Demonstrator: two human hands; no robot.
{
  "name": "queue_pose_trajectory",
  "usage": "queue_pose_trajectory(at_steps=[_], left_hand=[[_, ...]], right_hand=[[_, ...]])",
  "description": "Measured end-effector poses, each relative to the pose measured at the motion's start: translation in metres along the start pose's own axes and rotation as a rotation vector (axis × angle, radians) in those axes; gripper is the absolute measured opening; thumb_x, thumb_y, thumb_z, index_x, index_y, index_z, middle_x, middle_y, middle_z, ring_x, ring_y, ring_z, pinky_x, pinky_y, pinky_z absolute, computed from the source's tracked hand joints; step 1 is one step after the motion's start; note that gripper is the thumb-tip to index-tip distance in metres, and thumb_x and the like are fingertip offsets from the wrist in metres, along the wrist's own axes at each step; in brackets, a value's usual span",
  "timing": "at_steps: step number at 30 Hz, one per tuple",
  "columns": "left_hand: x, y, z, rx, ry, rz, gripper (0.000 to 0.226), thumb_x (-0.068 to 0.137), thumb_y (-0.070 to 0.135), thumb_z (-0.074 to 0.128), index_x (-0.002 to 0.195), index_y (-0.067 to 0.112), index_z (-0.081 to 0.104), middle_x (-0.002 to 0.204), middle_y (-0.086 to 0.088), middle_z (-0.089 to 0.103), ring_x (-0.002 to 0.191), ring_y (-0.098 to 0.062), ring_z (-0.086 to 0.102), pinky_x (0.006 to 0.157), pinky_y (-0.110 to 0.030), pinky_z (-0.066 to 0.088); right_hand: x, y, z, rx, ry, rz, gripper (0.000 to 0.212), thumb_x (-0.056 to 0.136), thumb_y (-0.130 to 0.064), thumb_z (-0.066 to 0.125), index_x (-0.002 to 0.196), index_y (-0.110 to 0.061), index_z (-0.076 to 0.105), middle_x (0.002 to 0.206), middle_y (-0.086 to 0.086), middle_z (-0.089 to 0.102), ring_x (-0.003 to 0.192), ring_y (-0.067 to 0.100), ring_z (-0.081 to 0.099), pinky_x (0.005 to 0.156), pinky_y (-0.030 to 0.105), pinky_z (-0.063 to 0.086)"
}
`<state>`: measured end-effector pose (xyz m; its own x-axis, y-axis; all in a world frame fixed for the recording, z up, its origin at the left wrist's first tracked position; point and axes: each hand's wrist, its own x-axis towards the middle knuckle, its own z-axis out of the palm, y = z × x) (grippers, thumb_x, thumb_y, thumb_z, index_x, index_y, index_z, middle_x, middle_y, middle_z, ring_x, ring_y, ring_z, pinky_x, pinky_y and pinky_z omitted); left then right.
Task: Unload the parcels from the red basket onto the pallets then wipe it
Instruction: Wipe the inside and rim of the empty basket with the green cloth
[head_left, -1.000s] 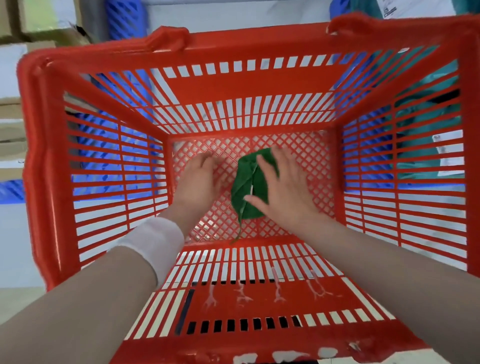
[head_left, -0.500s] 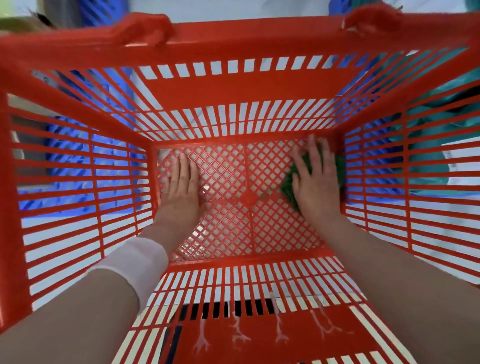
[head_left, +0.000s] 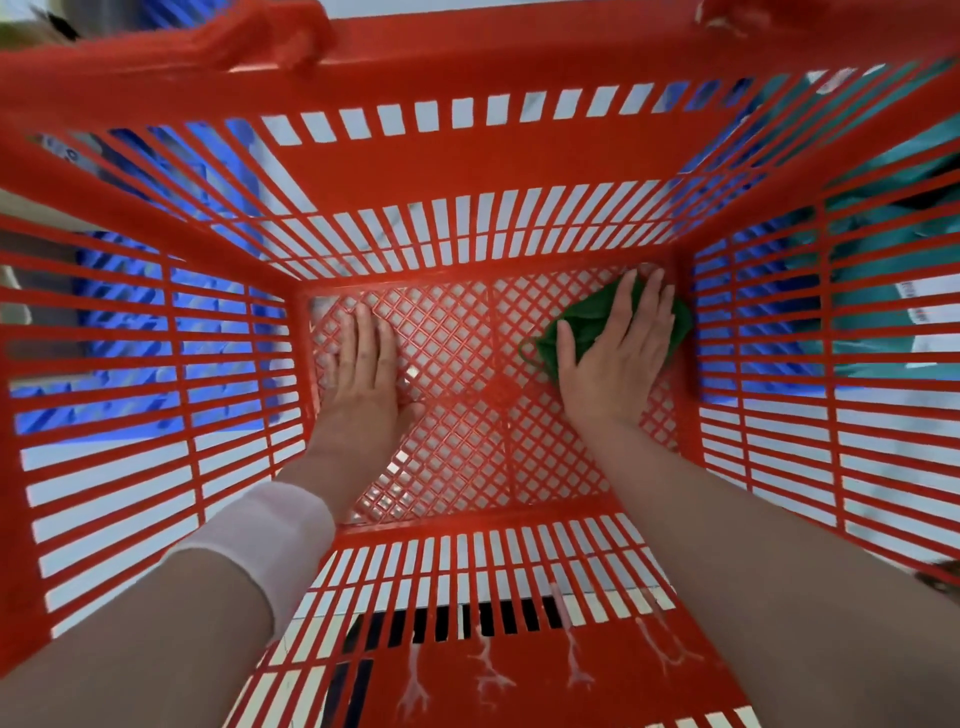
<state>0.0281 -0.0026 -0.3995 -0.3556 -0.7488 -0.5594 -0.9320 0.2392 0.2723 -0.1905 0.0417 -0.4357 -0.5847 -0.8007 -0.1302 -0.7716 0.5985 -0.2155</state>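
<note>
I look straight down into the red basket (head_left: 498, 156), a deep plastic crate with slatted walls and a diamond-mesh floor; no parcels lie inside it. My right hand (head_left: 621, 353) presses flat on a crumpled green cloth (head_left: 582, 319) at the far right corner of the floor, next to the right wall. My left hand (head_left: 363, 374) rests palm down on the bare mesh at the left side, fingers together and pointing away from me, with nothing under it. A pale pink wristband sits on my left forearm.
Through the slats I see blue pallets (head_left: 171, 332) on the left and far right, and teal parcels (head_left: 893, 291) with white labels beyond the right wall. Two red handles lie on the far rim. Pale scuff marks line the near wall.
My right hand slid the green cloth from the middle of the floor to the far right corner. My left hand flattened on the mesh at the left. My head moved closer to the basket.
</note>
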Motion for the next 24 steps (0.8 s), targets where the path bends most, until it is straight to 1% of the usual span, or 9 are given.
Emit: queue_pose_trajectory(at_steps=[2,4,9,12,14,16,18,21,24], left_hand=[[0.0,0.0,0.001,-0.001,0.005,0.004,0.086,0.091,0.034,0.049,0.144,0.008,-0.014,0.151,-0.011,-0.026,0.136,-0.025,-0.029,0.113,-0.042,-0.01],[0.001,-0.001,0.002,0.002,-0.005,-0.006,0.086,0.092,0.035,0.047,0.144,0.01,-0.016,0.151,-0.01,-0.027,0.137,-0.025,-0.029,0.114,-0.043,-0.009],[0.002,0.001,0.0,0.002,-0.031,-0.008,0.085,0.093,0.037,0.044,0.141,0.009,-0.02,0.149,-0.011,-0.031,0.133,-0.024,-0.033,0.111,-0.041,-0.01],[0.002,-0.001,0.0,0.023,-0.017,0.009,0.083,0.093,0.033,0.045,0.143,0.007,-0.017,0.15,-0.013,-0.028,0.135,-0.026,-0.031,0.112,-0.042,-0.009],[0.002,-0.002,0.0,0.021,-0.033,0.004,0.085,0.093,0.033,0.046,0.143,0.007,-0.017,0.15,-0.013,-0.029,0.136,-0.026,-0.031,0.111,-0.041,-0.011],[0.003,-0.001,0.0,0.009,-0.03,0.013,0.086,0.092,0.033,0.047,0.144,0.006,-0.015,0.151,-0.014,-0.027,0.137,-0.027,-0.029,0.111,-0.042,-0.011],[0.003,-0.002,0.001,0.012,-0.014,0.023,0.085,0.092,0.032,0.048,0.144,0.005,-0.014,0.151,-0.014,-0.025,0.138,-0.028,-0.027,0.113,-0.044,-0.009],[0.003,-0.003,0.004,0.029,-0.024,0.017,0.086,0.092,0.033,0.048,0.144,0.005,-0.014,0.151,-0.015,-0.025,0.138,-0.029,-0.027,0.113,-0.045,-0.009],[0.005,-0.003,0.005,0.045,-0.043,0.007,0.087,0.093,0.034,0.047,0.142,0.005,-0.019,0.15,-0.015,-0.029,0.137,-0.029,-0.029,0.112,-0.043,-0.011]], right_hand=[[0.003,-0.007,-0.002,0.015,-0.022,0.018,0.078,0.091,-0.055,0.033,0.147,-0.006,0.01,0.155,0.019,0.007,0.144,0.034,0.004,0.117,0.049,0.008],[-0.006,-0.022,-0.006,-0.057,-0.137,-0.083,0.078,0.092,-0.058,0.024,0.146,-0.008,-0.002,0.155,0.017,-0.006,0.144,0.034,-0.004,0.118,0.048,0.003],[-0.047,-0.062,0.001,-0.155,-0.449,-0.888,0.06,0.097,-0.045,0.02,0.143,-0.023,-0.012,0.149,0.002,-0.025,0.139,0.021,-0.024,0.111,0.036,-0.02],[-0.029,-0.03,-0.004,-0.179,-0.402,-1.135,0.067,0.094,-0.034,0.039,0.143,-0.024,-0.005,0.152,0.0,-0.013,0.141,0.018,-0.015,0.113,0.037,-0.01],[-0.012,0.021,-0.017,-0.173,-0.384,-1.142,0.088,0.082,-0.013,0.056,0.145,-0.027,-0.003,0.155,-0.001,-0.007,0.143,0.016,-0.006,0.113,0.045,0.006],[0.002,0.068,-0.031,-0.201,-0.387,-0.983,0.11,0.072,0.004,0.064,0.146,-0.03,-0.009,0.157,-0.001,-0.008,0.144,0.018,-0.001,0.112,0.048,0.018],[0.001,0.073,-0.036,-0.2,-0.365,-0.804,0.106,0.078,-0.004,0.069,0.148,-0.023,-0.008,0.155,0.007,-0.002,0.143,0.028,0.006,0.112,0.05,0.023],[-0.02,0.031,-0.022,-0.146,-0.476,-0.72,0.09,0.092,-0.017,0.052,0.141,-0.026,-0.023,0.152,-0.001,-0.024,0.14,0.02,-0.024,0.114,0.043,-0.006],[-0.04,0.005,-0.015,-0.086,-0.655,-1.068,0.086,0.087,0.005,0.036,0.137,-0.028,-0.026,0.146,-0.009,-0.036,0.133,0.009,-0.038,0.105,0.032,-0.025]])
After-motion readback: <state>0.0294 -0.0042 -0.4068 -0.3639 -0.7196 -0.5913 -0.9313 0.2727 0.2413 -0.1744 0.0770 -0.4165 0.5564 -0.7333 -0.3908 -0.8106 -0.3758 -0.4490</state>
